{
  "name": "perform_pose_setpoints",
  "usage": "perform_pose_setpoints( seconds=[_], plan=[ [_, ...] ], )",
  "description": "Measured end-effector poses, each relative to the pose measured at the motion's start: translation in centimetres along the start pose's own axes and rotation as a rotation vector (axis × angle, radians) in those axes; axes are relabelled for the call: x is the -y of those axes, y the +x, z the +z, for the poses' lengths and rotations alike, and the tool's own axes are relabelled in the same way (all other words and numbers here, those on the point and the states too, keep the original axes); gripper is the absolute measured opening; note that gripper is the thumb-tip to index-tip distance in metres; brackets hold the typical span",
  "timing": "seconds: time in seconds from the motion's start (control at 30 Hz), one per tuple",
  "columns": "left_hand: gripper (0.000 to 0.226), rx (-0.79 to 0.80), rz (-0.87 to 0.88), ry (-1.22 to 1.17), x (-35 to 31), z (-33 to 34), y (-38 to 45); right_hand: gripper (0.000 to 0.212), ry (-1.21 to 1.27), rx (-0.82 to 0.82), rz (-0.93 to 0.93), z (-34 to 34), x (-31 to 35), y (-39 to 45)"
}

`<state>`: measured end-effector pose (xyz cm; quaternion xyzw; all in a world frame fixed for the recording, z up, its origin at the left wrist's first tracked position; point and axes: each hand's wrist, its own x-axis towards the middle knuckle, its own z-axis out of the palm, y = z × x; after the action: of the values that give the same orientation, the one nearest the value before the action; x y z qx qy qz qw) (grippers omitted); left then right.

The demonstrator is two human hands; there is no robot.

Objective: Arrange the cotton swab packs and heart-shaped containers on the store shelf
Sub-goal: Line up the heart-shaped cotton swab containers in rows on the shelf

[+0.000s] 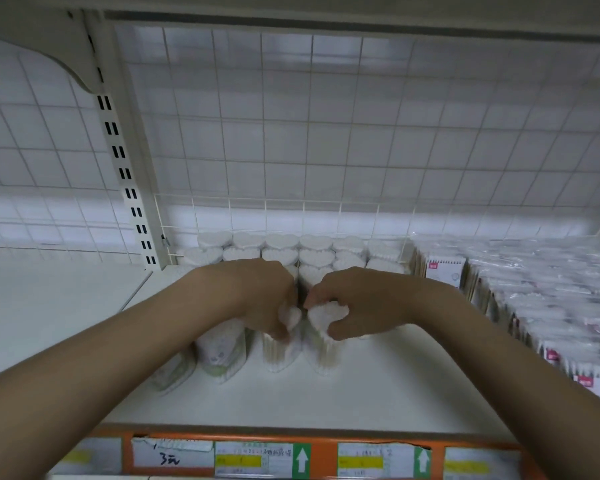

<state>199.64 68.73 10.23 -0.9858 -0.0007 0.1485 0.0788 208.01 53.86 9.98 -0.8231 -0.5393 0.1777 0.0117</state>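
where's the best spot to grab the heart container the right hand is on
Grip the heart-shaped container by its upper side walls, coming from above and the front, as the right hand does now. It stands upright, with another container held by the left hand close on its left and rows packed behind, so only the top, front and right are free.

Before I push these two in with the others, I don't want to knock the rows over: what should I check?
1. Left hand grips its heart-shaped container: ok.
2. Right hand grips the other container: ok.
3. Both containers upright: ok.
4. Back rows of heart containers standing: ok.
5. Free gap behind the two: cannot tell, hands hide it.
6. Swab packs stay right of the wire divider: ok.
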Motion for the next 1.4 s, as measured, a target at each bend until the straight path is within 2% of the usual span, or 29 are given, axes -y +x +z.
perform_pose_setpoints(
  seconds=[0.07,0.17,0.3,0.4,0.57,0.67,0.77,0.8,0.87,1.0,1.2,1.4],
  plan=[
    [0.046,0.016,0.074,-0.038,0.2,-0.1,-0.1,0.049,0.009,0.045,-0.011,-0.3,0.0,-0.4],
    [0.054,0.015,0.161,-0.059,0.3,-0.5,-0.3,0.043,0.063,0.026,-0.050,-0.6,0.0,-1.2],
    [0.047,-0.035,0.159,-0.157,0.9,-0.1,-0.1,0.037,0.115,-0.150,-0.025,-0.4,-0.5,-1.3],
    [0.025,-0.068,0.094,-0.135,1.3,0.3,0.0,0.018,0.022,-0.205,0.022,0.1,-0.9,-0.9],
    [0.047,-0.090,-0.019,-0.055,0.9,0.9,0.1,0.035,-0.044,-0.232,0.084,1.1,-0.8,-0.4],
    [0.042,-0.095,-0.018,-0.025,0.6,0.8,0.0,0.047,-0.084,-0.194,0.116,1.4,-0.3,-0.3],
    [0.025,-0.075,0.018,-0.072,0.6,0.7,-0.2,0.040,-0.029,-0.137,0.085,1.3,0.1,-0.5],
    [0.025,-0.066,0.021,-0.092,0.6,0.7,-0.3,0.040,-0.008,-0.114,0.073,1.2,0.3,-0.6],
    [0.044,-0.043,0.026,-0.094,0.6,0.6,-0.3,0.042,0.014,-0.087,0.053,0.9,0.3,-0.8],
    [0.064,-0.018,0.056,-0.077,0.2,0.4,-0.5,0.043,0.044,-0.063,0.049,0.7,0.1,-1.0],
    [0.079,-0.065,0.099,0.146,-1.1,1.3,0.2,0.038,0.005,-0.027,0.097,0.5,-0.9,-1.2],
    [0.063,0.010,0.191,0.465,-2.7,1.8,1.4,0.037,-0.038,-0.014,0.113,0.4,-1.0,-1.9]
  ],
)
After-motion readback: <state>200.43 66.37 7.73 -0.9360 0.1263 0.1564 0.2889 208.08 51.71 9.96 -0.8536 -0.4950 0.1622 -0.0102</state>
